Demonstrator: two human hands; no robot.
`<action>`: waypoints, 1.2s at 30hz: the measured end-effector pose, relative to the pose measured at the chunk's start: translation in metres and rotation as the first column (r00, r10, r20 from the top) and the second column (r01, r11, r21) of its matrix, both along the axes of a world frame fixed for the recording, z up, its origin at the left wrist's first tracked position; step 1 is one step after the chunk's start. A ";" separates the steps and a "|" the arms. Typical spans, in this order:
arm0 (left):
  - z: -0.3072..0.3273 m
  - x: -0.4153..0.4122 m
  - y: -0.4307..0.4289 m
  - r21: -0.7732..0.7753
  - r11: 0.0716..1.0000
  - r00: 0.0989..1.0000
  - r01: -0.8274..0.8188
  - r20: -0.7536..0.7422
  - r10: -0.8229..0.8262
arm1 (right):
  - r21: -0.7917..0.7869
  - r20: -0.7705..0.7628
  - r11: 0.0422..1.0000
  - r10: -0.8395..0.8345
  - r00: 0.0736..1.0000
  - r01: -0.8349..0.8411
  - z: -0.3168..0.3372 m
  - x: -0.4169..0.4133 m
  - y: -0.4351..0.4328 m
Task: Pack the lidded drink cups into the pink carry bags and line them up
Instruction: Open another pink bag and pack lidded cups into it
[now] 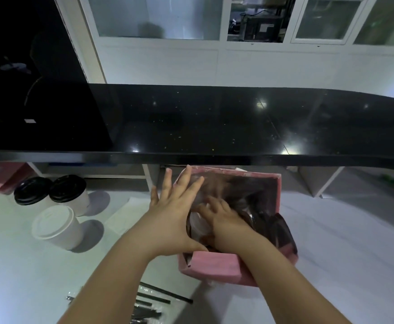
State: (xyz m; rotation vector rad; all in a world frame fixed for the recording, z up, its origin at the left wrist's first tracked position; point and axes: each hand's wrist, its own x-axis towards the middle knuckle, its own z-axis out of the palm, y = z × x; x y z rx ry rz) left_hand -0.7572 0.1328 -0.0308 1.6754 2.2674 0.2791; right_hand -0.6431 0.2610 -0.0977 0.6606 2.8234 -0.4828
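I note a second pink carry bag (pixel 2 177), partly cut off, at the far left edge under the glossy black upper ledge (pixel 214 122). Just right of it, on the white counter (pixel 15 265), two white paper cups with black lids (pixel 33 190) (pixel 67 188) stand touching side by side. A white paper cup with a white lid (pixel 53 222) stands upright just below them in the frame.

At the bottom centre lie thin black straws (pixel 165 294), some in clear wrappers.

At centre, the left hand (pixel 175 213) lies flat against the left wall of the pink carry bag with a clear window (pixel 214 265). Its fingers are straight and spread, so its grip is slack and holds nothing.

The bag stands on the counter, right of centre, with its mouth gaping upward. The right hand (pixel 224 220) reaches down into it, fingers over the lid of a white lidded cup (pixel 197 226) inside the bag's left part. The picture is blurred there, and I cannot tell whether that grip is closed on the cup or merely resting on it.
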 end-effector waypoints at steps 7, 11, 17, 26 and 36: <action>0.002 0.001 -0.011 0.192 0.977 0.995 -0.094 0.049 0.086 | -0.002 0.286 0.995 0.093 0.954 -0.096 -0.014 -0.012 0.005; 0.006 -0.011 -0.023 0.339 0.927 0.986 -0.162 0.016 0.166 | -0.050 0.075 0.999 0.004 0.997 -0.001 0.027 -0.014 0.009; 0.015 -0.056 -0.059 0.421 0.864 0.943 -0.276 -0.053 0.327 | -0.058 -0.431 0.981 -0.190 0.882 0.183 0.119 -0.017 -0.021; -0.016 -0.145 -0.184 0.296 0.734 0.748 -0.611 -0.086 0.658 | 0.069 -0.386 0.969 0.244 0.890 -0.236 0.086 -0.165 -0.151; -0.054 -0.198 -0.263 0.099 0.635 0.631 -0.766 -0.077 0.772 | 0.134 -0.078 0.971 0.210 0.975 -0.198 -0.014 -0.287 -0.212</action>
